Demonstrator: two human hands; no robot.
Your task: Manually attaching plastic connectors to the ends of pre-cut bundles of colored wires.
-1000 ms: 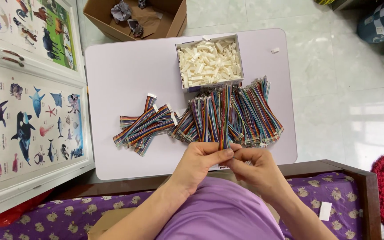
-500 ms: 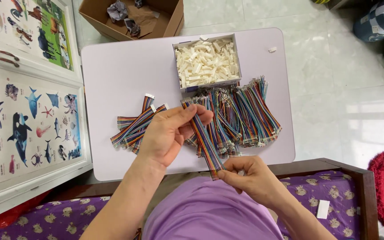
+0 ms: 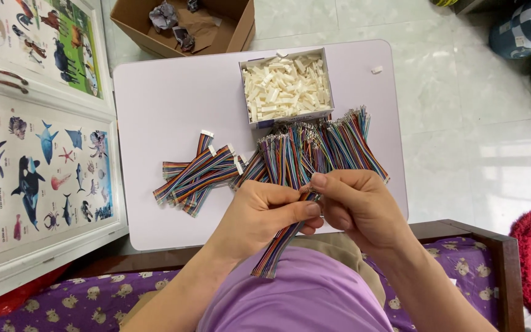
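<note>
ribbon cable (image 3: 278,246): multicoloured, held over the lap at the near table edge, tail hanging down | left hand (image 3: 265,212): pinching its upper end | right hand (image 3: 357,206): fingers closed on the same end | behind: cable pile (image 3: 314,150), box of white connectors (image 3: 287,86) on white table (image 3: 167,98)

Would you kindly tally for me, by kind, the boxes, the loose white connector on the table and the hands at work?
Brown cardboard box on the floor: 1
White box of connectors on the table: 1
Loose white connector: 1
Hands, left hand and right hand, both on one ribbon cable: 2
Total: 5
</note>
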